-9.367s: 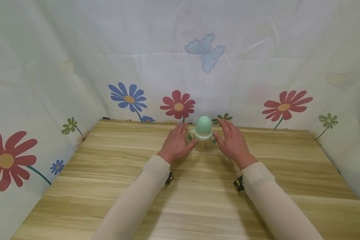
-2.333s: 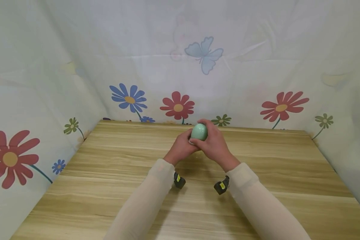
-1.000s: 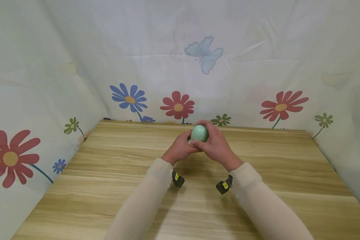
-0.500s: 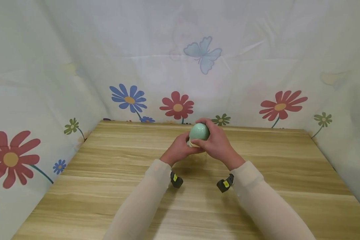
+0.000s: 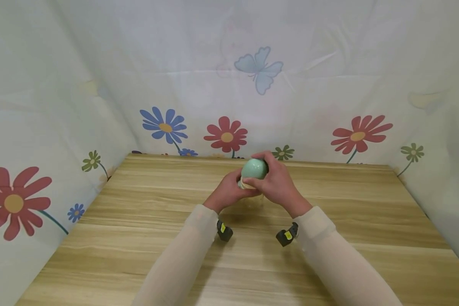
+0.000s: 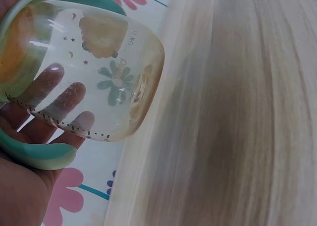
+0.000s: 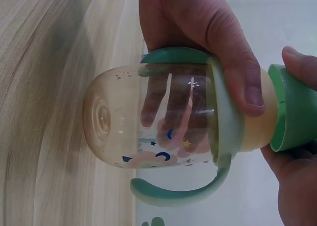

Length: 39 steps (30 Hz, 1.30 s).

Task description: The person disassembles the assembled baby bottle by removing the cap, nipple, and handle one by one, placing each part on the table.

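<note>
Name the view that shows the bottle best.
The right wrist view: the bottle shows from base to cream neck. The left wrist view crops off that neck; the head view shows little of it beneath the green cap.

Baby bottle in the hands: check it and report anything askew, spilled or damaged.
No spill or damage shows on the bottle. The green cap sits raised off the collar, but the right hand grips it, so that seems deliberate.

backdrop (image 5: 302, 106): white, flower-printed (one pale-blue butterfly (image 5: 260, 70), too) | table (image 5: 145, 199): wood-grained, in front
</note>
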### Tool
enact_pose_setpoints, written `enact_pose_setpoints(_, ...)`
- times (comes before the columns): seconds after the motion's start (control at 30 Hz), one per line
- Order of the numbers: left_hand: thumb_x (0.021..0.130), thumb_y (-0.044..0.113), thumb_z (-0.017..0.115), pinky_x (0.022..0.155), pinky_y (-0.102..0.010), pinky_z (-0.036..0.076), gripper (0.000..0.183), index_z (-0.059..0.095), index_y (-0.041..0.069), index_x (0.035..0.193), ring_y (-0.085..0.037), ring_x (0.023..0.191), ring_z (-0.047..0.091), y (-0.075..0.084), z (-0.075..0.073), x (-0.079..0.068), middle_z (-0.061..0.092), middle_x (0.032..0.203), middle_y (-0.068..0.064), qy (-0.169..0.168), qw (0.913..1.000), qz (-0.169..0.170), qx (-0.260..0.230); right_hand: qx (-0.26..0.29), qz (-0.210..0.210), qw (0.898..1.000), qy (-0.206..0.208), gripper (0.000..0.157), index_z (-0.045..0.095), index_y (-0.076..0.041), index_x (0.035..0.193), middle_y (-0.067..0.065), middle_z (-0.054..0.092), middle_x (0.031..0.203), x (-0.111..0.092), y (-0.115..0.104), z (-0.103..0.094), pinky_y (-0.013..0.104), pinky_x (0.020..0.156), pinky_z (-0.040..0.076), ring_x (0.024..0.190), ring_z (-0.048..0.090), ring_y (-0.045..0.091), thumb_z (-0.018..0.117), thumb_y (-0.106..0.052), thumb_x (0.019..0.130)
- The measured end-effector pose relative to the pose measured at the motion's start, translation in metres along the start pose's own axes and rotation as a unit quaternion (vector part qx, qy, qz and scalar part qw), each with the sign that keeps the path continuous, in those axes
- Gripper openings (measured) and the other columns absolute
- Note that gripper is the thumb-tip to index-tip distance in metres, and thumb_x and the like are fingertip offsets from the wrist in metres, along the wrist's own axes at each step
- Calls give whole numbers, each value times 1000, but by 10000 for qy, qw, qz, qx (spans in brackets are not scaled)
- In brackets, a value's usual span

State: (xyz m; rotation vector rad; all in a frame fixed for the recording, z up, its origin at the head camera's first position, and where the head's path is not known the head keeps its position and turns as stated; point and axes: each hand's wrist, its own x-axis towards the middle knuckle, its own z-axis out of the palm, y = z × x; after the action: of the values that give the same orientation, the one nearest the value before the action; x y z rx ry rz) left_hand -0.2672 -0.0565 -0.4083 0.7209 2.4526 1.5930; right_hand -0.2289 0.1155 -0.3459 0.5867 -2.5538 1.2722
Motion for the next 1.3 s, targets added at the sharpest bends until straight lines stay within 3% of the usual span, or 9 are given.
enact_pose_setpoints(0.4, 74, 53, 78, 97, -42, 50, 63, 55, 33, 129, -13, 114, 57, -6, -1, 2, 60, 126, 12, 40, 9999, 25, 118, 150, -218, 9996, 96, 58, 47, -13, 127, 10, 61, 119, 1, 1, -2, 42, 80, 57, 98, 63, 26, 79, -28, 81)
enact_pose_setpoints(0.7, 74, 49, 80, 88, -36, 52, 61, 55, 33, 128, -15, 101, 61, -9, -2, -2, 63, 119, 9, 19, 10000, -81, -33, 352, -272, 9988, 183, 50, 50, -14, 123, 9, 63, 116, -2, -2, -1, 41, 81, 57, 97, 64, 24, 77, -27, 83)
enact_pose_setpoints(1.3, 72, 54, 80, 93, -37, 51, 67, 54, 30, 129, -16, 103, 60, -15, -2, -4, 63, 119, 8, 175, 9993, -316, 17, 716, -195, 9961, 487, 46, 51, -14, 123, 6, 59, 121, -2, 4, -2, 42, 86, 56, 100, 61, 23, 75, -26, 85)
